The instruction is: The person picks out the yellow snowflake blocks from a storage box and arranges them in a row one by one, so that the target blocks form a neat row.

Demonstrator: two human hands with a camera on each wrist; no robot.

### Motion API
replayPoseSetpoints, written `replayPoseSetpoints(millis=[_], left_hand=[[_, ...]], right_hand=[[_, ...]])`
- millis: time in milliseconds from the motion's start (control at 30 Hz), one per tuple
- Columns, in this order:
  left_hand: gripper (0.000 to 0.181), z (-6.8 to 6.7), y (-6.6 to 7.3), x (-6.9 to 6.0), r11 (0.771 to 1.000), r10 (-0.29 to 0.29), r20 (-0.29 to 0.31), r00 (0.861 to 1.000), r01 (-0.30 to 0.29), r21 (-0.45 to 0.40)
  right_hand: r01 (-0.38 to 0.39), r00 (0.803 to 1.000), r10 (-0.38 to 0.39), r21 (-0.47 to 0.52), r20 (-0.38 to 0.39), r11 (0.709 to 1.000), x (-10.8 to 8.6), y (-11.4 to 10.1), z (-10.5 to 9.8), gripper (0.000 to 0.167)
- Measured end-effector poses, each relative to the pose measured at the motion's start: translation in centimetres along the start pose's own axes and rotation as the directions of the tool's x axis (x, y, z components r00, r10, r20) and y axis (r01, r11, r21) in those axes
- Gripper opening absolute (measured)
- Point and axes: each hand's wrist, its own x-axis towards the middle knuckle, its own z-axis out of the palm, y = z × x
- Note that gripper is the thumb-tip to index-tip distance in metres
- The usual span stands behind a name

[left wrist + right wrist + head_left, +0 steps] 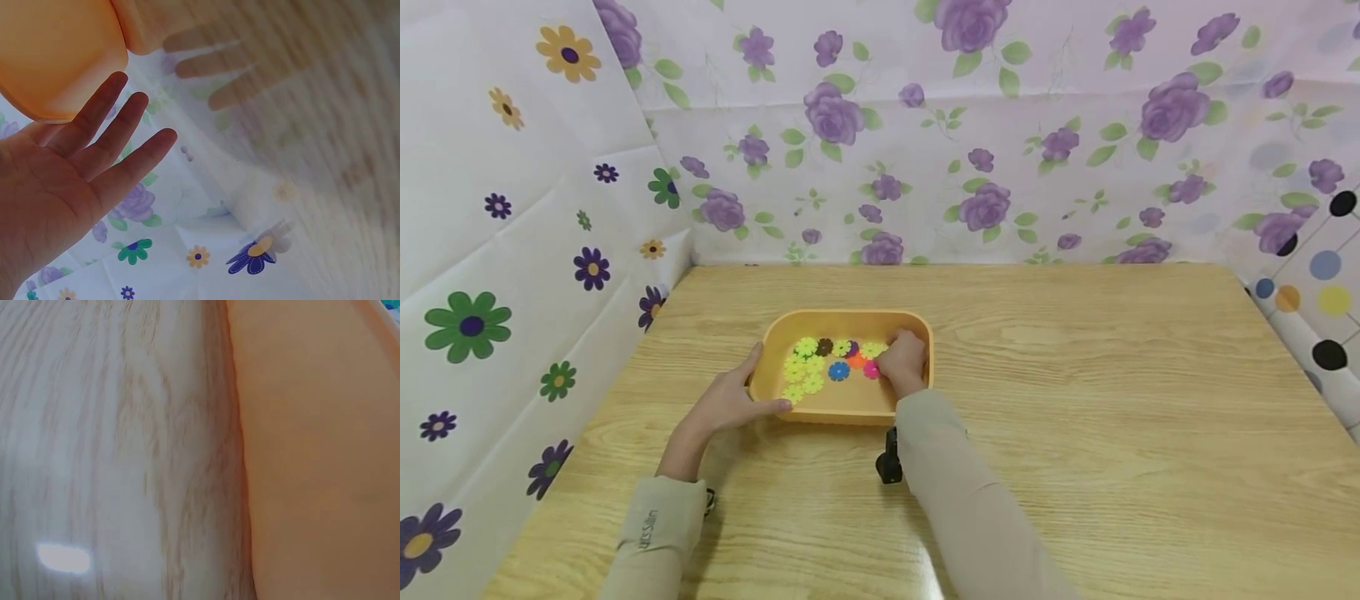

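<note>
An orange plastic bin (831, 413) stands on the table, its outer wall (319, 450) filling the right of the right wrist view. Inside it lie several flower-shaped discs: yellow ones (813, 382) mostly at the left, a blue one (838, 371), a brown one (824, 347), and pink, orange and purple ones. The left hand (730, 402) rests against the bin's left end, thumb by the front rim; in the left wrist view this hand (69, 181) has its fingers straight and spread. The right hand (905, 360) reaches into the bin's right end, its fingertips hidden, so any held disc cannot be seen.
The wood-grain table (1112, 400) extends to the right of the bin and in front of it. Flower-printed sheets (925, 167) hang behind the table and at both sides. A small black device (889, 458) sits at the right wrist.
</note>
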Motion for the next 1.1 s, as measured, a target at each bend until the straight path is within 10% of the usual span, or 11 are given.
replayPoseSetpoints(millis=[567,1100], left_hand=[[0.109,0.17,-0.31,0.09,1.000,-0.001,0.003,1.000,0.001,-0.001],[0.110,0.06,-0.25,0.04,1.000,0.009,0.006,1.000,-0.009,0.006]], right_hand=[[0.059,0.998,-0.062,-0.139,-0.017,0.989,0.35,0.07,0.37,0.016],[0.199,0.979,-0.200,-0.042,-0.039,0.979,0.09,0.07,-0.10,0.008]])
